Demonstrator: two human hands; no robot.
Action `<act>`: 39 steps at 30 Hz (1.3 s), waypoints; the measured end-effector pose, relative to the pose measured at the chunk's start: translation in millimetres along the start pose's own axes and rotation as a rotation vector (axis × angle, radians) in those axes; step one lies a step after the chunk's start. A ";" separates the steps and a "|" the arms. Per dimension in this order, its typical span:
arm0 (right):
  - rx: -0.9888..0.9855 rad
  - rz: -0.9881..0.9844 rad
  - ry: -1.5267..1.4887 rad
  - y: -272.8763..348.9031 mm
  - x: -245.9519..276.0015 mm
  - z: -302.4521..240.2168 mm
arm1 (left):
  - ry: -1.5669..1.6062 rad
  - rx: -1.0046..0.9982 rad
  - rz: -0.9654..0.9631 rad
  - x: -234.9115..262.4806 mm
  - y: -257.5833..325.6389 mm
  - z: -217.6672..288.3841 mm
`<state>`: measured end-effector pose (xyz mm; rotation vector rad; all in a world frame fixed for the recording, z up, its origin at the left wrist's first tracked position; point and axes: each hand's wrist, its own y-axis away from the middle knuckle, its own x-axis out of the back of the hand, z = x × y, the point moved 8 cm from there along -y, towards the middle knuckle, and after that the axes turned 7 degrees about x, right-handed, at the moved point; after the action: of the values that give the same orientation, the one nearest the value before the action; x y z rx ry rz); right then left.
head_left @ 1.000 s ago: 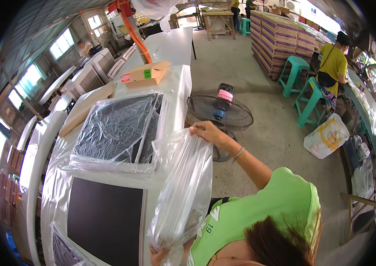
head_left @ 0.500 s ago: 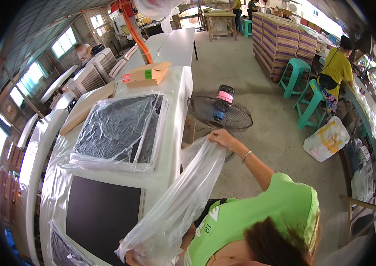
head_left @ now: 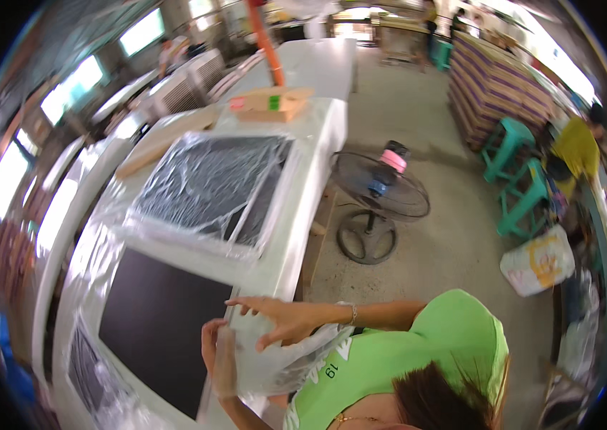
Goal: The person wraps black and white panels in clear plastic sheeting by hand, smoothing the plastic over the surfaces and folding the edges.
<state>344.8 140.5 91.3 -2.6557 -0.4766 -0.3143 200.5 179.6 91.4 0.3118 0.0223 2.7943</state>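
Matte black, flat and four-sided, the board (head_left: 160,330) lies in the head view on the white-covered table (head_left: 315,161), with a thin pale strip along its right edge; the clear, crumpled bag (head_left: 303,364) hangs beside that edge, between the hands and the green shirt (head_left: 411,337); the right hand (head_left: 278,319) is opened out over the bag, fingers spread toward the board's edge and thumb apart; the left hand (head_left: 219,355) stands with fingers raised at the same edge, and I cannot tell whether it grips any film; beyond the board lies a wrapped panel (head_left: 210,186), dark under wrinkled plastic, with a brown roll (head_left: 164,148) to its left and a carton (head_left: 272,107) farther up; a smaller wrapped piece (head_left: 88,373) sits at the board's lower left; a fan (head_left: 389,190) stands on the floor just right of the table, and green stools (head_left: 507,147) stand near a co-worker in yellow (head_left: 577,150); the hands cover part of the board's right side; the left hand is blurred, the bag's lower end is hard to make out, and the co-worker's front is hidden.
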 end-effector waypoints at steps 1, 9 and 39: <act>0.013 -0.006 -0.074 -5.0 -10.6 0.4 | -0.004 -0.003 0.018 -5.5 -0.5 8.1; -0.128 -0.003 -0.293 -22.6 -68.9 38.6 | -0.149 -0.125 0.201 40.9 21.5 20.7; -0.182 0.272 -0.628 -66.1 -82.2 85.7 | -0.406 0.116 0.410 82.2 93.1 -12.3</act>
<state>257.1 211.7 15.8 -2.9180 -0.2645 0.6015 92.2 118.4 101.6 1.0086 0.0272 3.0717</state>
